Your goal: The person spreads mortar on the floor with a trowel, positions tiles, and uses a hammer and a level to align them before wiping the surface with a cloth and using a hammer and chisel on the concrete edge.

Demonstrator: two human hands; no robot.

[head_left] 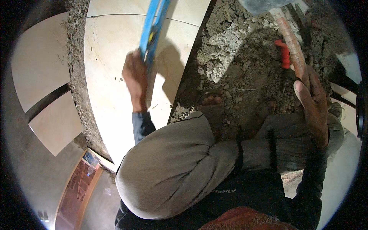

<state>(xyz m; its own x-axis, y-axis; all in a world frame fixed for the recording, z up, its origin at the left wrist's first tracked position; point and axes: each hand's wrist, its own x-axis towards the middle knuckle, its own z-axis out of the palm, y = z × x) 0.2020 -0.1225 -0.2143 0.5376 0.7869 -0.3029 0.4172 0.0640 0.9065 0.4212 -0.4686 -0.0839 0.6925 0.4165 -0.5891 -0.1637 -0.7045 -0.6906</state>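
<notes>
My left hand (135, 74) is closed around the near end of a blue spirit level (153, 28). The level lies lengthwise over large cream floor tiles (111, 50), and its far end runs out of the top of the view. On the right, my right hand (312, 101) grips the worn brown handle of a mallet (290, 40). Its broad grey head is up at the top edge, over rough mortar. Just left of the mallet handle, a red tool handle (285, 55) shows; the rest of that tool is hard to make out.
Loose, lumpy mortar (218, 46) covers the ground right of the tile edge, around my feet. More tiles (42, 57) line the left side beyond a strip of rubble (78, 76). A wood-framed opening or panel (74, 188) appears at lower left.
</notes>
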